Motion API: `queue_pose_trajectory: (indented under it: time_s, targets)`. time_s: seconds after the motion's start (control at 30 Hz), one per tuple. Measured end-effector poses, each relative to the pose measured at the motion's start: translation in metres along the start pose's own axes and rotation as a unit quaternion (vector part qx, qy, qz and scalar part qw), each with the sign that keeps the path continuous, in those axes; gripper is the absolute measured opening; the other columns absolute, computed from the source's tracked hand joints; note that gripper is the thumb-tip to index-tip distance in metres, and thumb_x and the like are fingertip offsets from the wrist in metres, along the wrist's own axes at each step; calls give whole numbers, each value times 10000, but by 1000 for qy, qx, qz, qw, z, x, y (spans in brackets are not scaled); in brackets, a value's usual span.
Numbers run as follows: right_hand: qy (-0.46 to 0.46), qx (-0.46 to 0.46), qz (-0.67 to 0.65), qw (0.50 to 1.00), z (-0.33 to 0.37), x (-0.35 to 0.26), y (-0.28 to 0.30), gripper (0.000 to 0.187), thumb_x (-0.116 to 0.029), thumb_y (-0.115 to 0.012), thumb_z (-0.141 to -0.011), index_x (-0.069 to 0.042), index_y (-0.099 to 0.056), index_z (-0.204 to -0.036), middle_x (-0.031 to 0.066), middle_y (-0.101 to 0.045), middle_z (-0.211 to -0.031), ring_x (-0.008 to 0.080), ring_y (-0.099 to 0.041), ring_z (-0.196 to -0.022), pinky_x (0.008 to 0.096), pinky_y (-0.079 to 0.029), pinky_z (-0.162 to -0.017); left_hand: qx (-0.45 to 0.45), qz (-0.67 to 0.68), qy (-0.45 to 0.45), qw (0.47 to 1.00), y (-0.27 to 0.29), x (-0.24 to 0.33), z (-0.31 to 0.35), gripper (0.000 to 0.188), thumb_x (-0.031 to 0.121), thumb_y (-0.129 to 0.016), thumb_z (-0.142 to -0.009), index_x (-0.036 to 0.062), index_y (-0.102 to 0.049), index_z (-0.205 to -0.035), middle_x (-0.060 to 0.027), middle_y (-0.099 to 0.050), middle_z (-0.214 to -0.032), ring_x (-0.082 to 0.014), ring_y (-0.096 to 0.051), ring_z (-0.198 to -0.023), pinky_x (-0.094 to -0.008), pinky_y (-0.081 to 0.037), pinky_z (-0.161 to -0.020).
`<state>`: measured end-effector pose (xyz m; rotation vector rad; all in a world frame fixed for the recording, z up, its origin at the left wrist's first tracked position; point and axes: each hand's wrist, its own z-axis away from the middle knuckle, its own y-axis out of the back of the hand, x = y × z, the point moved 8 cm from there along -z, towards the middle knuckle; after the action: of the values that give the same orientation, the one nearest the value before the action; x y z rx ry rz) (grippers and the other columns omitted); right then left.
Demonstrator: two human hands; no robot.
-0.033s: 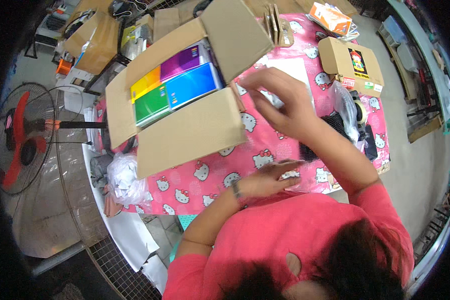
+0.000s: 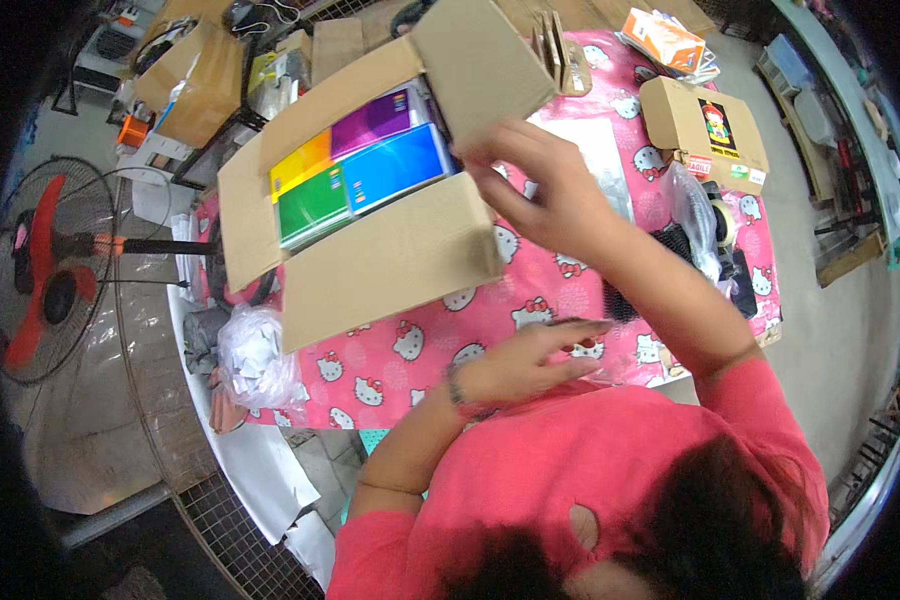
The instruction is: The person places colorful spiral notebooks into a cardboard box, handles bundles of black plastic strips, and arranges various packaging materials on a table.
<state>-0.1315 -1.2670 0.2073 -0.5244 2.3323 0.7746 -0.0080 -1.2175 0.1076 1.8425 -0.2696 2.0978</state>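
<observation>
An opened cardboard box [image 2: 390,270] lies with its flaps folded outward, left of centre. Packed inside it are thin, book-like items with bright covers: a blue one [image 2: 395,175], a green one [image 2: 313,210], a yellow one [image 2: 295,172] and a purple one [image 2: 370,122]. My right hand [image 2: 555,195] hovers at the box's right end, fingers bent and thumb apart, nothing visible in them. Its fingertips are blurred, so contact with the box cannot be told. Close to my body, my left hand [image 2: 525,365] is held over the table, fingers stretched out and holding nothing.
A pink patterned cloth [image 2: 370,390] covers the table. Toward the right are a smaller cardboard box [image 2: 705,130], clear plastic wrap [image 2: 692,220] and a tape roll [image 2: 722,222]. A clear bag of scraps [image 2: 260,350] sits at the left edge, beside a red-bladed fan [image 2: 45,270].
My right hand has moved slightly left, toward the box's right end. The box appears a little further right in the picture. My left hand has stayed nearly in place.
</observation>
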Motion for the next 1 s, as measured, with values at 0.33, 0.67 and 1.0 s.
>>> queue_pose_trajectory:
  time_s: [0.33,0.67,1.0]
  targets:
    - [-87,-159,268,946,-126,140,-143,404,-193,-564,-746,-80,-564,-1133,161,-562,-1136,351,-563,-1010,441,-463,-861,405,-562,138,708,185,-39,188,679,427,-560,-841,102,-324,-1389,-234,-308,-1398,-386,-299,-1287,-484,-242,-1042]
    - [-106,-317,356,873,-220,227,-184,362,-343,-576,-769,-82,-648,-1009,169,-640,-972,343,-600,-944,431,-467,-823,519,-625,60,580,219,-144,167,1028,631,-544,-761,165,72,-1439,-295,126,-1444,-531,96,-1309,-705,-40,-992]
    - [-204,-575,207,765,-212,268,-242,416,-335,-627,-680,-36,-639,-969,146,-638,-907,265,-590,-821,415,-449,-721,525,-652,31,546,224,-154,156,1050,558,-553,-808,105,185,-1402,-333,247,-1385,-602,168,-1245,-724,-28,-970]
